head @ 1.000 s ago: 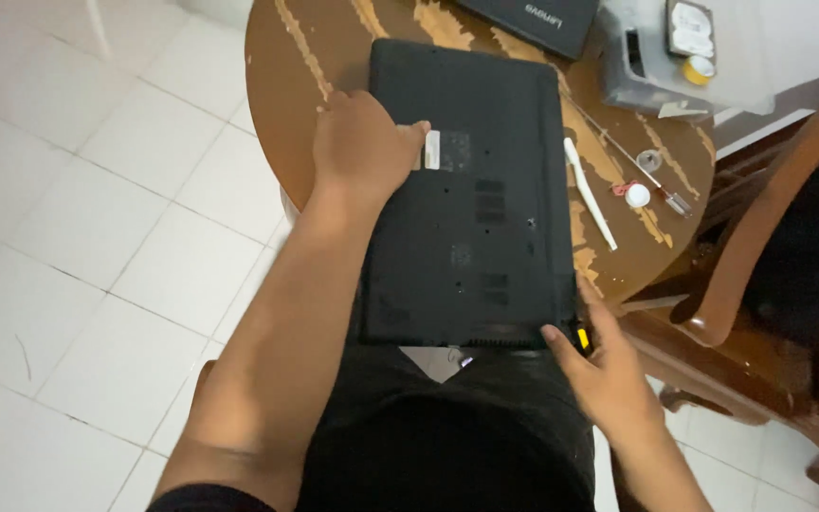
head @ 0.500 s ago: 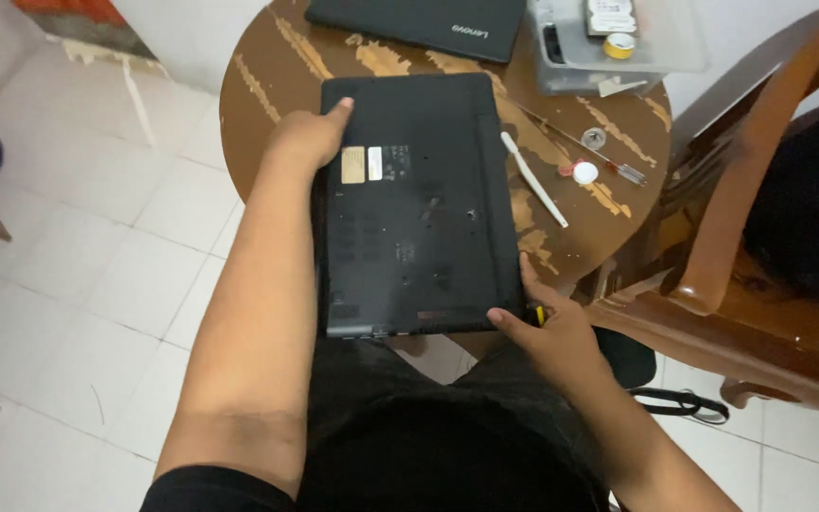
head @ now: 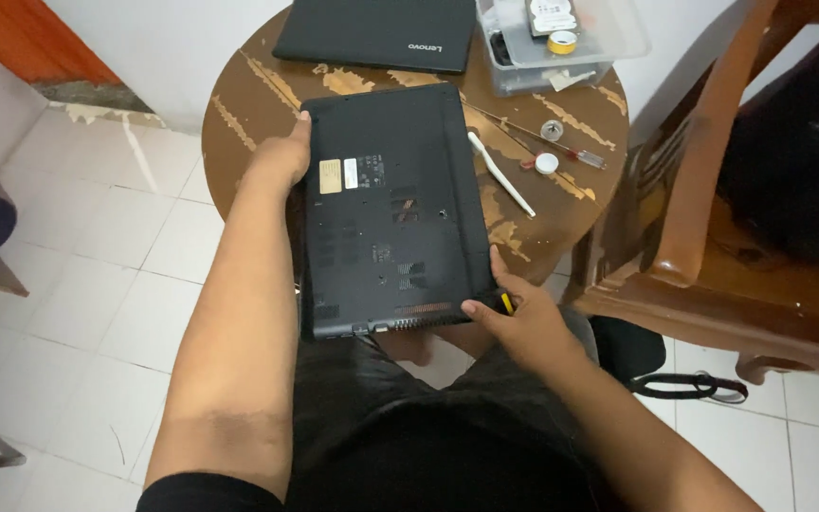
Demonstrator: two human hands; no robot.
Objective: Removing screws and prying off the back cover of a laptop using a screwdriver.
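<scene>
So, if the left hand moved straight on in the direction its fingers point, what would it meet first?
The left hand grips the upturned laptop's left edge, fingers pointing toward the table's far side. Going straight on, it would probably reach the closed black laptop first, though depth is hard to judge from above.

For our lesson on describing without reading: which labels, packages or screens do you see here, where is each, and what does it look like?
Tan label: small rectangle on the upturned laptop, beside the left hand.
White label: narrow rectangle right of the tan one.
Clear box: lidless plastic tray at the table's far edge.
Second laptop: closed, black; no screen shows.
</scene>
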